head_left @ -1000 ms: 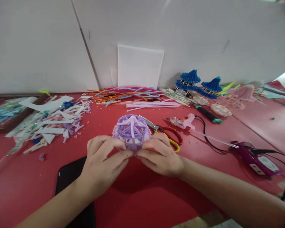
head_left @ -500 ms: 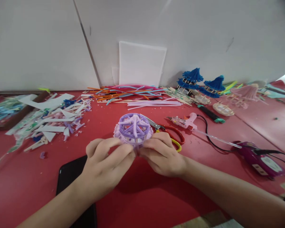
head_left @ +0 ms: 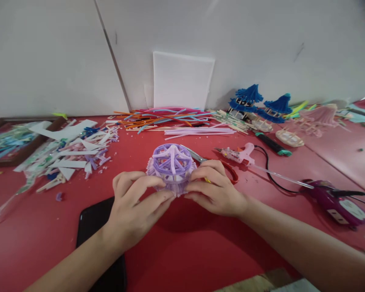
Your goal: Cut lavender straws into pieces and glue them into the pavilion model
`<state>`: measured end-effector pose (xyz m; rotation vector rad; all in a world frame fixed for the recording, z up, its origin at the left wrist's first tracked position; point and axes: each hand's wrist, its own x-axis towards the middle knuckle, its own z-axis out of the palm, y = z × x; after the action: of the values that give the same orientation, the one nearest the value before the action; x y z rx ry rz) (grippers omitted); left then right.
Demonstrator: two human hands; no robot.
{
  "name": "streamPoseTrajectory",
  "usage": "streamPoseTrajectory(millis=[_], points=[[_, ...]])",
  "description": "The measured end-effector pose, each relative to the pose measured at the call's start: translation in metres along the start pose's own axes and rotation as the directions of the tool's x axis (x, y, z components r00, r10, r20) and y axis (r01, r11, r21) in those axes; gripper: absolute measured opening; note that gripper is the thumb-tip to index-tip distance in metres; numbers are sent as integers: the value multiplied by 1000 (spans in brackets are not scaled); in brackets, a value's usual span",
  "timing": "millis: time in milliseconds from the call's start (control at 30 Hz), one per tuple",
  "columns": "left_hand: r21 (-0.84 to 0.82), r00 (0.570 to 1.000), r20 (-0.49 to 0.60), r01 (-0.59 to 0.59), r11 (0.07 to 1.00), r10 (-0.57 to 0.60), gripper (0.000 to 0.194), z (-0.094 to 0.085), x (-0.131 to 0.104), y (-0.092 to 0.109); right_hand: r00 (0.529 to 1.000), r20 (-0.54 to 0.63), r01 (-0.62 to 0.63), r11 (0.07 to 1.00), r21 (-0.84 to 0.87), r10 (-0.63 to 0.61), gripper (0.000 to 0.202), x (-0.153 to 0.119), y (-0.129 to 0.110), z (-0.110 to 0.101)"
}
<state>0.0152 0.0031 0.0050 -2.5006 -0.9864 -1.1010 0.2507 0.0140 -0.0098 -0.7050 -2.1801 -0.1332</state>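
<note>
A round purple pipe-cleaner model [head_left: 172, 161] with a spoked top ring and a fringed lower edge is held up over the red table. My left hand [head_left: 140, 202] is closed, its thumb and fingers pinching the fringe at the model's near left. On the near right, my right hand [head_left: 217, 190] grips the same fringe between thumb and fingers. Behind the right hand lie scissors [head_left: 232, 172] with red and yellow handles, partly covered by that hand. Beneath my left forearm is a black phone-like slab [head_left: 93, 221], also partly hidden.
Several pipe cleaners [head_left: 170, 117] lie along the wall. Paper and fuzzy scraps [head_left: 76, 153] cover the left side, beside a brown tray [head_left: 48, 144]. Rightward are a pink glue gun [head_left: 246, 154], a purple power strip [head_left: 342, 207], a black-green tool [head_left: 272, 144] and blue-roofed models [head_left: 247, 95].
My right hand has shifted slightly up and spread its fingers along the fringe, covering more of the scissors' yellow handle. More of the model's near fringe shows. The view has moved slightly.
</note>
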Motion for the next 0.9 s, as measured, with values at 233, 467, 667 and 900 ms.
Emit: streamPoseTrajectory(millis=[233, 467, 667, 900], points=[[17, 1000, 7, -15, 1000, 15, 17, 2, 2, 3, 999, -23, -27, 998, 51, 28, 8, 2, -7, 6], [-4, 999, -21, -28, 1000, 28, 22, 3, 3, 4, 994, -67, -82, 991, 105, 89, 8, 8, -14, 13], [-67, 1000, 3, -20, 998, 20, 24, 1, -1, -1, 995, -76, -59, 987, 147, 71, 15, 8, -8, 13], [-156, 999, 49, -2, 988, 10, 25, -3, -4, 0, 997, -39, -60, 988, 139, 66, 8, -1, 5, 2]])
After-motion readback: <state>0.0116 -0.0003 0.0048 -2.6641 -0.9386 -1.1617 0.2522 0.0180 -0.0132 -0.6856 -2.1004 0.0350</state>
